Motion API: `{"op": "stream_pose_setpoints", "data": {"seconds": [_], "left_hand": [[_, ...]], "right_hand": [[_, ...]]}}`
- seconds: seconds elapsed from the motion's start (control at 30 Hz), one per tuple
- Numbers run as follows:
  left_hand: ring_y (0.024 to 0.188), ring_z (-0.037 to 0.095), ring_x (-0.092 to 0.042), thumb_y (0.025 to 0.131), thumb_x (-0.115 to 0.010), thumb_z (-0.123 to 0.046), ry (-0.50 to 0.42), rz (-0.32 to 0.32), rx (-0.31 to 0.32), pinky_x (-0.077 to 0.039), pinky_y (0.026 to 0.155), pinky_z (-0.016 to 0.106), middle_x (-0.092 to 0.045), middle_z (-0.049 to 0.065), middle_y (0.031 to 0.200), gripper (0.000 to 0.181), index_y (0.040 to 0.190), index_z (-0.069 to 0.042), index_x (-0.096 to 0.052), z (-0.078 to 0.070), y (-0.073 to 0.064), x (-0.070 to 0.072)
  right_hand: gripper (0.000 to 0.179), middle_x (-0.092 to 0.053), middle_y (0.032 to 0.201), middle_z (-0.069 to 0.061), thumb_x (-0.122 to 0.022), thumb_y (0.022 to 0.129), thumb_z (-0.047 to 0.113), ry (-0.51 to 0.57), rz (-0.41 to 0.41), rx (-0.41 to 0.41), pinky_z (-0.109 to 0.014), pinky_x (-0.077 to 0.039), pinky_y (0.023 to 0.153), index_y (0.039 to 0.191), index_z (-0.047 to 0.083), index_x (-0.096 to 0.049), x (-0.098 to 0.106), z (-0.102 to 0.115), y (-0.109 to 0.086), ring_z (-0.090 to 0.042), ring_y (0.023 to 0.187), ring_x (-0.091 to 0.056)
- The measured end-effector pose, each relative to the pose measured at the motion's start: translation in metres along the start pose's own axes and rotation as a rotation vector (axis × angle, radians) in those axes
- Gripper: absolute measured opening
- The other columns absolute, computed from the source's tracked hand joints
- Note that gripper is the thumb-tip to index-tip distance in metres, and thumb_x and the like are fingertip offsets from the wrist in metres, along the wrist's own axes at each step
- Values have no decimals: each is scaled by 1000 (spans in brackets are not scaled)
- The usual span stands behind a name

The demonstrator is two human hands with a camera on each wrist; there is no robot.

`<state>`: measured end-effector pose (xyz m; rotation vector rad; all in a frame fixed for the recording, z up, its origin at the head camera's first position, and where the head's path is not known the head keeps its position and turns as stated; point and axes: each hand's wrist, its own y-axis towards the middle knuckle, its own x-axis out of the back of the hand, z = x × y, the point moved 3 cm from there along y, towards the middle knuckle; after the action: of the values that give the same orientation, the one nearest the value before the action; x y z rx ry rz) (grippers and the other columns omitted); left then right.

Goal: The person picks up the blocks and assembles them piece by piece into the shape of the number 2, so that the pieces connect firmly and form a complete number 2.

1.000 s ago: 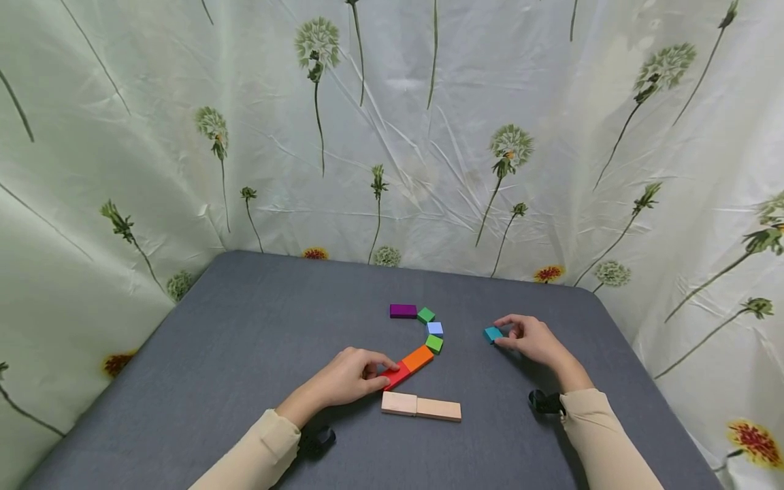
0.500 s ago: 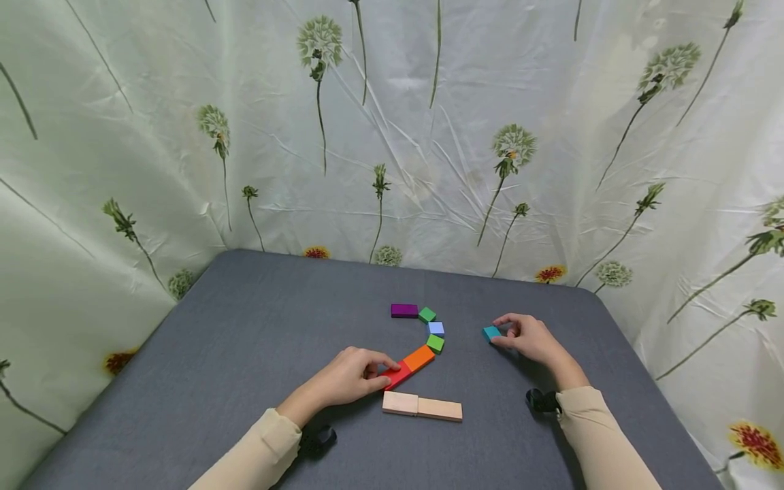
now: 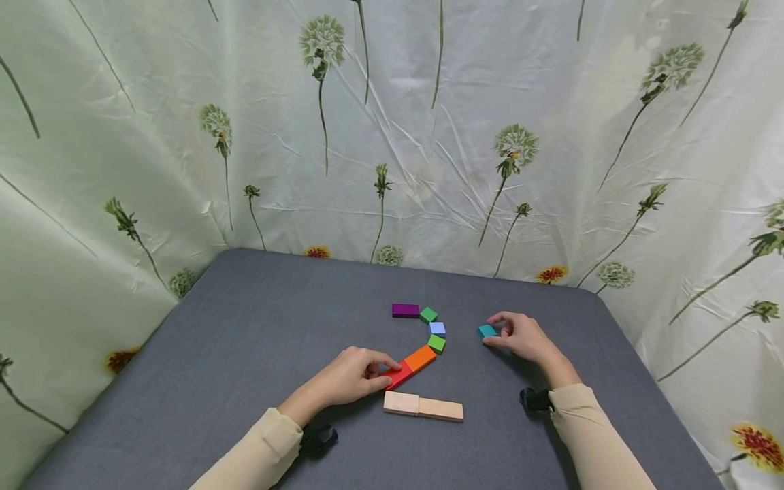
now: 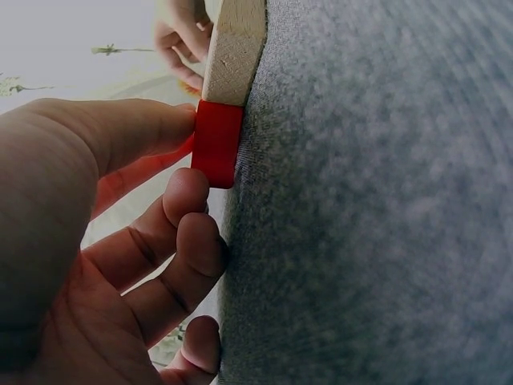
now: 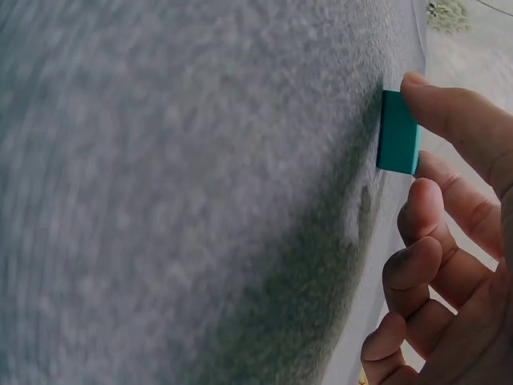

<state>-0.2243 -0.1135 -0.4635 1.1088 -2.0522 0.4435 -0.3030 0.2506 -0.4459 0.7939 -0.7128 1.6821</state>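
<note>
My left hand (image 3: 349, 376) pinches the near end of a red block (image 3: 402, 372) between thumb and index finger. In the left wrist view the red block (image 4: 216, 144) lies flat on the cloth. An orange block (image 3: 420, 358) continues from its far end. To the right, my right hand (image 3: 525, 338) pinches a teal block (image 3: 486, 331) by opposite edges. The right wrist view shows the teal block (image 5: 397, 132) low at the cloth surface; whether it touches is unclear. From the orange block curve a light green cube (image 3: 437, 344), a blue cube (image 3: 437, 329), a green cube (image 3: 428, 314) and a purple block (image 3: 405, 311).
Two plain wooden blocks, a left one (image 3: 401, 403) and a right one (image 3: 441, 410), lie end to end just in front of the red block. A grey cloth-covered table (image 3: 275, 306) bears everything. A flowered curtain (image 3: 269, 136) hangs behind and at the sides.
My right hand has shifted slightly left with the teal block, nearer the curved row. The left hand and the other blocks stay put.
</note>
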Motion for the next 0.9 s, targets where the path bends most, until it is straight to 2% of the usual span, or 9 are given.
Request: {"op": "stream_pose_setpoints", "data": {"seconds": [0.5,0.9], "left_hand": [[57,2,-38,102,-75,-22,-9,8,19,-29,57,22,-48,-13,68,24,125,-24,-80,0,-2,0],[58,2,-39,101,-76,-22,-2,3,20,-30,57,22,-49,-12,69,24,125,-24,-80,0,-2,1]], "right_hand": [[40,-53,75,2,-82,95,21,2,-12,13,-26,-38,59,125,-3,-70,-3,7,8,-14,64,-48],[40,-53,77,1,-81,95,22,4,-16,27,-27,-38,61,126,-1,-70,-2,21,16,-13,66,-47]]}}
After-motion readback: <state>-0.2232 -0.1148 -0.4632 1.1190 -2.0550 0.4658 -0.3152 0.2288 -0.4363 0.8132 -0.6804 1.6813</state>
